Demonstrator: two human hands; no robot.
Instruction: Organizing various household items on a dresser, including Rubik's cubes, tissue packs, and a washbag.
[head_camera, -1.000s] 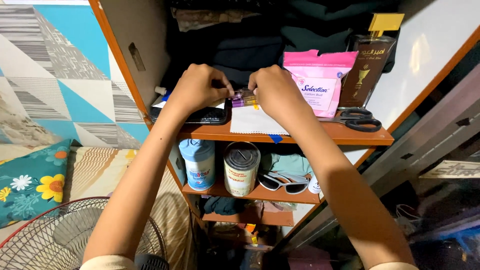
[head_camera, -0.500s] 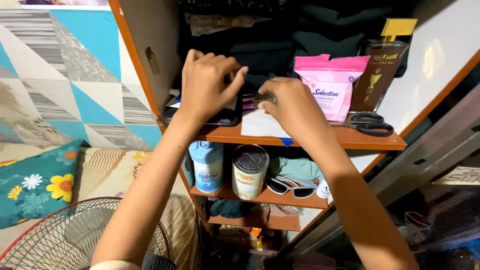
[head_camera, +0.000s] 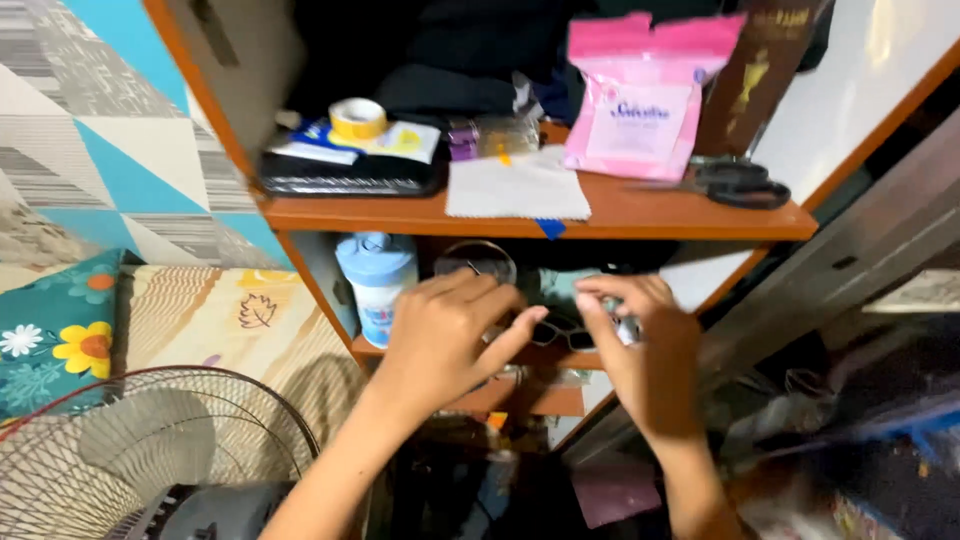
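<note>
Reaching down to the middle shelf (head_camera: 560, 357), both hands meet at a pair of sunglasses (head_camera: 560, 328) with dark lenses. The left hand (head_camera: 440, 335) has its thumb stretched out to touch the near edge of the glasses, and its other fingers curl loosely above them. The right hand (head_camera: 640, 350) pinches the far end of the glasses, close to something small and white that I cannot make out. One hand at each end keeps the glasses level, so they should not tip or twist. The picture is blurry here, so I cannot tell if the glasses are lifted or lying on the shelf.

Just behind the left hand stands a round tin (head_camera: 476, 262), and further left of it a blue and white tub (head_camera: 376, 285).

Above the hands is the top shelf (head_camera: 640, 215). On it sit a white cloth (head_camera: 517, 187), a pink packet (head_camera: 635, 95), black scissors (head_camera: 735, 182), a roll of yellow tape (head_camera: 358, 118) and a dark flat tray (head_camera: 350, 180). Far down to the left of the hands is a wire fan (head_camera: 140, 450), beside a flowery cushion (head_camera: 50, 340).
</note>
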